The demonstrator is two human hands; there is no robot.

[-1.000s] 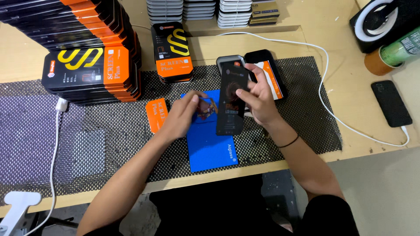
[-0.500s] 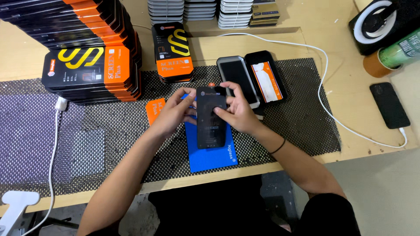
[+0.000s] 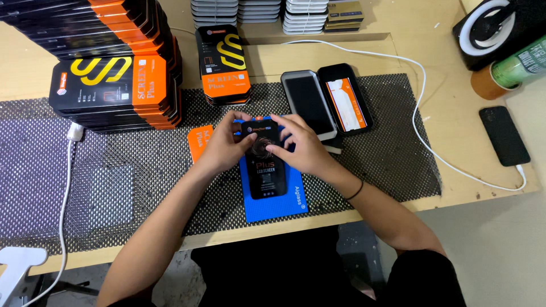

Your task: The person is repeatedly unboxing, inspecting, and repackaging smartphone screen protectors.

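A flat black phone-screen panel (image 3: 266, 170) with printed film lies on a blue mat (image 3: 276, 204) on the mesh work surface. My left hand (image 3: 223, 146) grips its upper left edge. My right hand (image 3: 300, 149) rests on its upper right part, fingers spread over the face. Just beyond my right hand sits an open black case: one half (image 3: 307, 102) holds a dark panel, the other half (image 3: 344, 98) holds a white and orange insert. A small orange card (image 3: 197, 140) lies left of my left hand.
A tall stack of black and orange boxes (image 3: 116, 85) stands at the back left, with a smaller stack (image 3: 223, 67) beside it. A white cable (image 3: 421, 136) runs to a black phone (image 3: 504, 135) at right. A ring light (image 3: 496, 28) and green bottle (image 3: 518, 61) sit far right.
The panel came from my right hand near the open case down to the blue mat. It now lies flat there with both hands on its upper end.
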